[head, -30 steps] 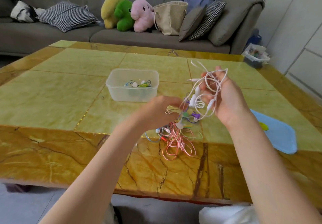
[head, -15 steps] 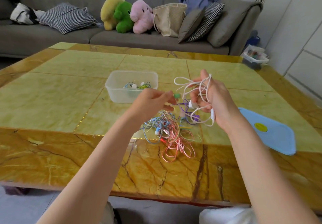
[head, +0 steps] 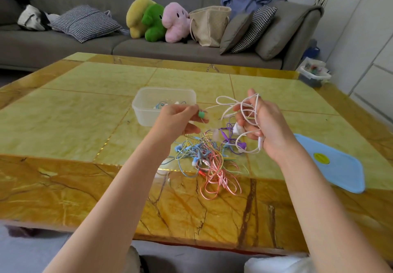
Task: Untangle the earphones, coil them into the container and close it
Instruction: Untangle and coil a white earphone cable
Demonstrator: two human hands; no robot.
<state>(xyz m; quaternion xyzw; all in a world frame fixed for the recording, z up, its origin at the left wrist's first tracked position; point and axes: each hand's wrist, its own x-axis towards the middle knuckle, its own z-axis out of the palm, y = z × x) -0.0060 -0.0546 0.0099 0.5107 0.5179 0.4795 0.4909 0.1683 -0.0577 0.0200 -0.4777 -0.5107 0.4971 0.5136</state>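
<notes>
A tangle of coloured earphones [head: 204, 158], pink, blue, yellow and purple, lies on the table near its front edge. My right hand [head: 261, 128] holds loops of the white earphones [head: 236, 107] above the pile, cord wound round the fingers. My left hand [head: 178, 119] pinches a green earbud [head: 201, 114] with its thin cord, lifted to the height of the container. The clear plastic container [head: 148, 102] stands open behind my left hand and holds some earphones. Its blue lid [head: 336, 164] lies flat at the right.
The yellow marble table [head: 74, 113] stretches wide to the left. A grey sofa [head: 63, 45] with cushions, plush toys [head: 157, 21] and a beige bag [head: 209, 25] runs behind it. A small box [head: 314, 74] sits on the floor at the far right.
My left hand rose from the pile with the green earbud and moved toward the container. My right hand came lower and nearer with the white cord.
</notes>
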